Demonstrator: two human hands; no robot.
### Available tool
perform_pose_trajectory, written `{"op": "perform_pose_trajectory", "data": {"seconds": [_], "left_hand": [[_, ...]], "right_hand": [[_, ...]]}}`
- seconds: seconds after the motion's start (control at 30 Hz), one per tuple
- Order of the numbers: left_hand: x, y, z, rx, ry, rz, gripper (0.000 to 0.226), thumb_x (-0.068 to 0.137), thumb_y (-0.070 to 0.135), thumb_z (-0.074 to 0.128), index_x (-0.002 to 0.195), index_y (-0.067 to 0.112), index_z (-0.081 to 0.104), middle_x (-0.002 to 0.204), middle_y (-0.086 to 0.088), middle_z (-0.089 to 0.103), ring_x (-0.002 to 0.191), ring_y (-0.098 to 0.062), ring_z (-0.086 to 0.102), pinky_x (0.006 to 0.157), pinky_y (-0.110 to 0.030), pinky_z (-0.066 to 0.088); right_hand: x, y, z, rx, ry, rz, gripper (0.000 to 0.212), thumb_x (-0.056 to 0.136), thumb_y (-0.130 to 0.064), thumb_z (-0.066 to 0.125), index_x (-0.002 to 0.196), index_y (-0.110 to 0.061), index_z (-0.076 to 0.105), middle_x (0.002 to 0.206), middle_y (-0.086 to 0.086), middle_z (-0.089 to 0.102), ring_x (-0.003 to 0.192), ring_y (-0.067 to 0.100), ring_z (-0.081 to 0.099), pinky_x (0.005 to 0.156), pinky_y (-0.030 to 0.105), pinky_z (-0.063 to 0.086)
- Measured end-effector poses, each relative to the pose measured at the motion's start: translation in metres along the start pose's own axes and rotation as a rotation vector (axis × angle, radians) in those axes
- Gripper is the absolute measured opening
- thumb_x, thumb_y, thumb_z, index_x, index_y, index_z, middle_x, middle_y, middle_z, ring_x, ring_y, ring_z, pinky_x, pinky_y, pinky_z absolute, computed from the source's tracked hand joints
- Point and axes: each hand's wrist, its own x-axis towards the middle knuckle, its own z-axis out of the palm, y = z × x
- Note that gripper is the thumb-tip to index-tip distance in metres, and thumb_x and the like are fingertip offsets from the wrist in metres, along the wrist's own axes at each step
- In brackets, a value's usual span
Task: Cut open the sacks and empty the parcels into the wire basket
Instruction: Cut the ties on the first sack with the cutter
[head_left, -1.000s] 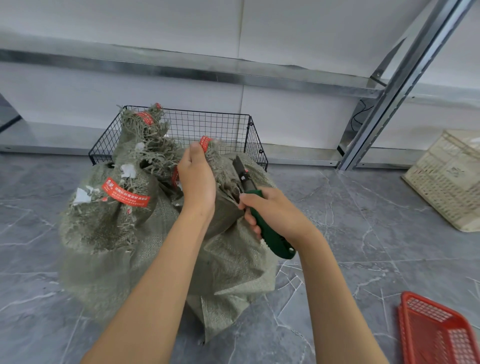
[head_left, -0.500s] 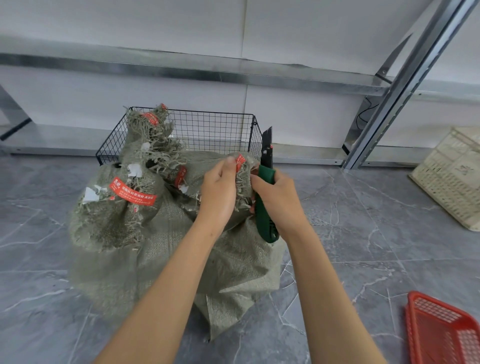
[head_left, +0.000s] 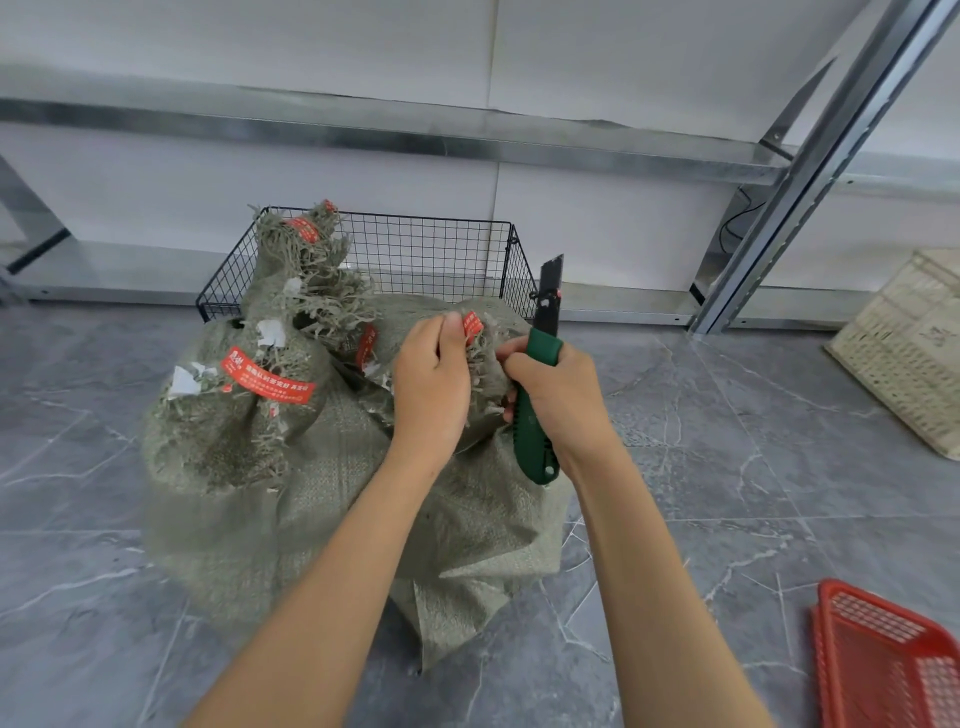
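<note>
Green woven sacks stand bunched on the grey floor, their frayed necks bound with red tape. The left sack (head_left: 228, 441) and a tall one (head_left: 301, 270) lean against the black wire basket (head_left: 431, 249) behind them. My left hand (head_left: 431, 384) grips the frayed neck of the front sack (head_left: 467, 519), with a red tape end at my thumb. My right hand (head_left: 561, 400) holds a green utility knife (head_left: 535, 410) upright beside that neck, its dark blade pointing up and clear of the fabric, while its fingertips touch the fringe. No parcels show.
A red plastic basket (head_left: 883, 660) lies on the floor at the lower right. A pale woven crate (head_left: 909, 343) sits at the right edge. Metal shelving with a slanted upright (head_left: 810, 171) runs along the wall behind the wire basket.
My right hand has swung the knife from lying against the sack neck, blade slanting up to the left, to standing upright beside it. My left hand has lowered slightly, still on the neck.
</note>
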Motion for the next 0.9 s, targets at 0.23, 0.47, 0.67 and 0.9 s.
{"op": "perform_pose_trajectory", "data": {"seconds": [0.23,0.47,0.67,0.9], "left_hand": [[-0.002,-0.003,-0.005,0.064,0.049,0.038,0.043,0.101,0.02,0.037,0.059,0.026,0.032,0.062,0.008,0.034,0.059,0.001,0.037,0.057,-0.014,0.029],[-0.005,-0.005,-0.003,-0.015,-0.004,-0.027,0.036,0.1,0.026,0.039,0.065,0.025,0.049,0.067,0.005,0.045,0.062,-0.003,0.041,0.057,-0.016,0.03],[-0.01,-0.006,-0.001,-0.041,0.019,-0.036,0.026,0.099,0.025,0.044,0.08,0.028,0.062,0.078,0.004,0.059,0.074,0.0,0.053,0.068,-0.015,0.039],[-0.014,-0.001,-0.002,-0.034,0.052,0.034,0.038,0.099,0.021,0.044,0.062,0.024,0.053,0.058,0.01,0.044,0.057,0.001,0.043,0.055,-0.013,0.031]], "right_hand": [[0.0,0.002,-0.004,0.007,0.211,-0.013,0.019,0.084,-0.002,0.058,0.075,-0.015,0.068,0.056,0.001,0.05,0.049,0.016,0.046,0.053,0.032,0.043],[-0.004,0.0,-0.005,0.017,-0.179,0.04,0.009,0.084,-0.018,0.071,0.08,-0.025,0.074,0.059,-0.007,0.059,0.049,0.007,0.052,0.045,0.023,0.047],[-0.005,0.0,0.005,-0.093,-0.136,-0.033,0.017,0.084,-0.01,0.068,0.069,-0.016,0.063,0.05,-0.009,0.051,0.044,0.008,0.045,0.044,0.022,0.041],[-0.003,0.002,0.005,-0.084,-0.016,-0.083,0.025,0.084,-0.009,0.067,0.062,-0.02,0.062,0.049,-0.011,0.052,0.047,0.009,0.046,0.051,0.029,0.044]]}}
